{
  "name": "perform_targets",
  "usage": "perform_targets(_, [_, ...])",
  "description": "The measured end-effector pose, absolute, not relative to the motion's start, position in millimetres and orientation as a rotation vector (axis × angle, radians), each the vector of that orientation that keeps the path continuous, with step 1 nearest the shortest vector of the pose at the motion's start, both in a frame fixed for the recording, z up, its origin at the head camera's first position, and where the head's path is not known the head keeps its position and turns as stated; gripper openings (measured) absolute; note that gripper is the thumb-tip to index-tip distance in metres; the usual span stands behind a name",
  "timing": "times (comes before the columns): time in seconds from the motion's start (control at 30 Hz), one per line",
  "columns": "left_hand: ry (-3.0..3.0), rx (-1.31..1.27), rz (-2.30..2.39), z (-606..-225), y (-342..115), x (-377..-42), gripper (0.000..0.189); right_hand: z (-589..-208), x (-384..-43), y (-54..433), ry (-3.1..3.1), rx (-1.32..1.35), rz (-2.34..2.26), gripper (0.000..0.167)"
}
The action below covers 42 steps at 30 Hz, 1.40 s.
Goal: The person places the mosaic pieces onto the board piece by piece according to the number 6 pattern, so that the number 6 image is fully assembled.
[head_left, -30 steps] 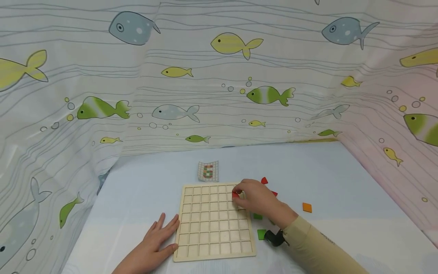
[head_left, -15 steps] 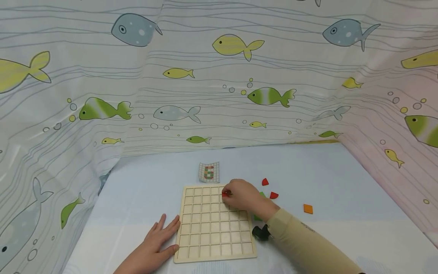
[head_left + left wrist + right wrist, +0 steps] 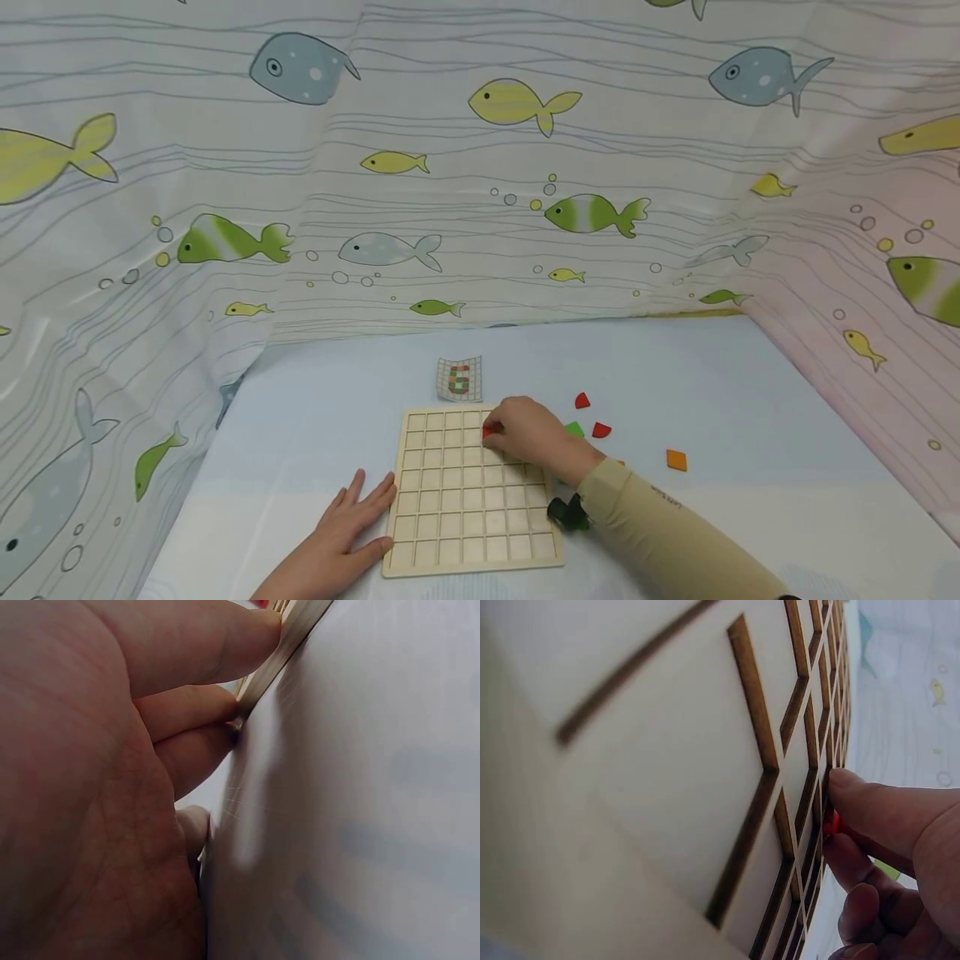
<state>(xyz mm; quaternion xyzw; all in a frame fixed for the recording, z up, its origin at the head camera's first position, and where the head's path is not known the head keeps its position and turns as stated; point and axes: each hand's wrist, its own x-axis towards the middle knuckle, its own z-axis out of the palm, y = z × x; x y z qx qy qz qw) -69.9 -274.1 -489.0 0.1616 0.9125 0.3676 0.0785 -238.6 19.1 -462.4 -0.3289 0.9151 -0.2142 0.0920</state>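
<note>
A pale wooden grid board lies on the table, its square cells divided by thin ridges. My right hand pinches a small red tile between thumb and fingers over a cell near the board's far edge. In the right wrist view the red tile shows between the fingertips, close against the grid; its full shape is hidden. My left hand lies with fingers spread, touching the board's left edge. The left wrist view shows its thumb and fingers against the board's side.
Right of the board lie two red quarter-round tiles, a green tile and an orange square, with more partly hidden under my right arm. A small pattern card lies beyond the board. A fish-printed curtain encloses the table.
My right hand has moved left over the board with the red tile, then slightly nearer. My left hand stays at the board's left edge. The head view has shifted slightly.
</note>
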Motion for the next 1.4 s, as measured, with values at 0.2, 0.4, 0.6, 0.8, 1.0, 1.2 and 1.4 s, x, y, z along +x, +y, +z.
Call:
perform_targets(0.2, [2.741, 0.501, 1.095, -490.7, -274.2, -70.5, 0.065, -464.9, -238.8, 20.2, 2.702, -0.994, -0.639, 0.017])
perform_targets(0.4, [2.753, 0.514, 1.097, -492.3, -275.7, -70.3, 0.065, -464.0, -236.3, 23.0, 2.699, -0.948, -0.674, 0.030])
perform_targets(0.6, [2.743, 0.534, 1.104, -493.5, -276.1, -70.8, 0.065, -460.2, -232.1, 25.5, 2.688, -0.929, -0.685, 0.034])
perform_targets(0.8, [2.740, 0.537, 1.095, -493.1, -276.3, -70.7, 0.065, -453.7, -226.4, 37.3, 2.696, -0.927, -0.711, 0.035])
perform_targets(1.0, [2.717, 0.519, 1.111, -491.9, -275.6, -70.7, 0.065, -448.1, -223.5, 58.0, 2.689, -0.878, -0.797, 0.039])
perform_targets(1.2, [2.704, 0.493, 1.113, -491.9, -275.5, -70.7, 0.066, -443.1, -216.7, 85.4, 2.729, -0.831, -0.878, 0.039])
perform_targets(1.4, [2.678, 0.503, 1.146, -492.5, -275.9, -71.3, 0.066, -445.2, -209.2, 113.7, 2.792, -0.715, -0.881, 0.040])
